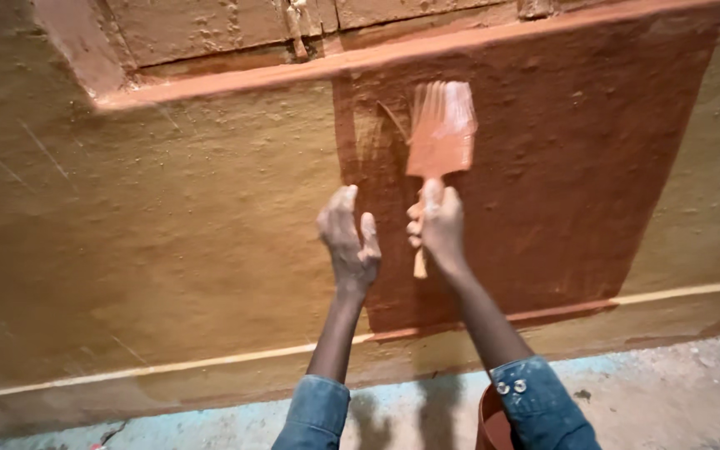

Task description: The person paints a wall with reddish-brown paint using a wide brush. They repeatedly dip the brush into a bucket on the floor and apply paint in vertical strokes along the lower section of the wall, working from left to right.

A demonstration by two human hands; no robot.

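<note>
My right hand [437, 225] grips the handle of a wide flat paintbrush [441, 133] coated in terracotta paint. Its bristles press against the wall [152, 225] at the left edge of a freshly painted reddish-brown patch [560, 158]. My left hand [349, 242] is raised just left of the brush handle, fingers loosely curled and apart, holding nothing, close to or resting on the wall. Both hands are smeared with paint, and both arms wear denim sleeves.
The wall left of the patch is rough ochre-yellow. A painted ledge [293, 73] runs along the top, a pale stripe [168, 365] near the bottom. Below is a bluish concrete floor [668, 392]. A reddish-brown bucket rim [489, 421] shows beside my right sleeve.
</note>
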